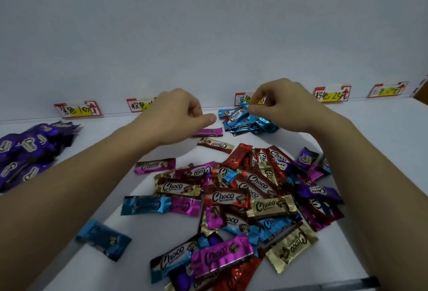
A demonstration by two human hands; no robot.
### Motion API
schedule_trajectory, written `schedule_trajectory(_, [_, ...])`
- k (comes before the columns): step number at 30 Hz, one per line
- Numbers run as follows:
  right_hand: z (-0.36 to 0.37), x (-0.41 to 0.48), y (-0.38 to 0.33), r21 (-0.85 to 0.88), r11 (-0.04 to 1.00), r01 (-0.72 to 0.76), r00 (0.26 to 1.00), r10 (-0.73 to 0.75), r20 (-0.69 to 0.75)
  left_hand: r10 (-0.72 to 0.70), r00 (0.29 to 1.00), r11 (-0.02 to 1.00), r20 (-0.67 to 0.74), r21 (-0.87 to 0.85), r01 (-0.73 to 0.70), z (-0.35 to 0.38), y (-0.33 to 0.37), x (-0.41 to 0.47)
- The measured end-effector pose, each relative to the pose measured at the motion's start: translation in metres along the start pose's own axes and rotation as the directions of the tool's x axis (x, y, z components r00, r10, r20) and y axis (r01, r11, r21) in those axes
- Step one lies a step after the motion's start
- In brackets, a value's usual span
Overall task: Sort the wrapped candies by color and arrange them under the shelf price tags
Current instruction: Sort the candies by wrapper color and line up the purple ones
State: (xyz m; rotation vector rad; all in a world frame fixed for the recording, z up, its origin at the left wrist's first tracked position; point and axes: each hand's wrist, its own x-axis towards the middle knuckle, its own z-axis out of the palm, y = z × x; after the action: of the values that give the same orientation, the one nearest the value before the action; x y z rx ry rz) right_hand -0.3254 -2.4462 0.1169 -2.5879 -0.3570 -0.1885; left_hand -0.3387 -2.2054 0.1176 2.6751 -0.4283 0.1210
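white shelf (382,133) strewn with mixed choco candies (243,198); right hand (284,105) fingers (257,100) pinching blue candy (236,114) on blue pile (253,126) under price tag (243,99); left hand (178,114) curled, empty, just above pink candy (209,132).

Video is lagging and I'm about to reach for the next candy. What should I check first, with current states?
1. Right hand pinches a blue foil-wrapped candy: ok.
2. That candy is over the blue foil candy pile, below a red-and-yellow price tag: ok.
3. Left hand free: cannot tell, curled fingers hide the palm.
4. Purple foil candy pile under the far-left price tag: ok.
5. Mixed-colour candy heap sorted: not ok, colours lie jumbled.
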Motion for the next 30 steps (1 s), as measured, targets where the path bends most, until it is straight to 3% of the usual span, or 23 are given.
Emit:
schedule_trajectory(5, [0.007,-0.010,-0.023,-0.032,0.977,0.212,0.965,-0.204,0.167,0.112,0.991,0.991,0.066,-0.084,-0.107,-0.028,-0.030,-0.054])
schedule_trajectory(9, [0.009,-0.023,-0.047,0.036,0.938,0.345,0.880,-0.336,0.334,0.254,0.906,0.967,0.339,-0.099,-0.234,-0.045,-0.046,-0.086])
schedule_trajectory(13, [0.020,-0.036,-0.071,0.041,0.909,0.415,0.843,-0.401,0.359,0.216,0.916,0.974,0.337,-0.146,-0.176,-0.040,-0.063,-0.095])
schedule_trajectory(19, [0.045,-0.061,-0.112,0.051,0.837,0.544,0.752,-0.514,0.414,0.180,0.872,0.983,0.455,-0.044,-0.180,-0.043,-0.072,-0.101])
schedule_trajectory(23, [0.065,-0.082,-0.143,0.095,0.789,0.607,0.639,-0.556,0.531,0.197,0.848,0.977,0.491,-0.029,-0.211,-0.047,-0.077,-0.101])
schedule_trajectory(25, [0.077,-0.086,-0.157,0.056,0.784,0.619,0.640,-0.544,0.543,0.185,0.870,0.981,0.456,-0.034,-0.191,-0.051,-0.082,-0.101])
schedule_trajectory(30, [0.098,-0.089,-0.186,-0.084,0.853,0.516,0.763,-0.413,0.497,0.067,0.970,0.995,0.234,-0.089,-0.048,-0.058,-0.096,-0.096])
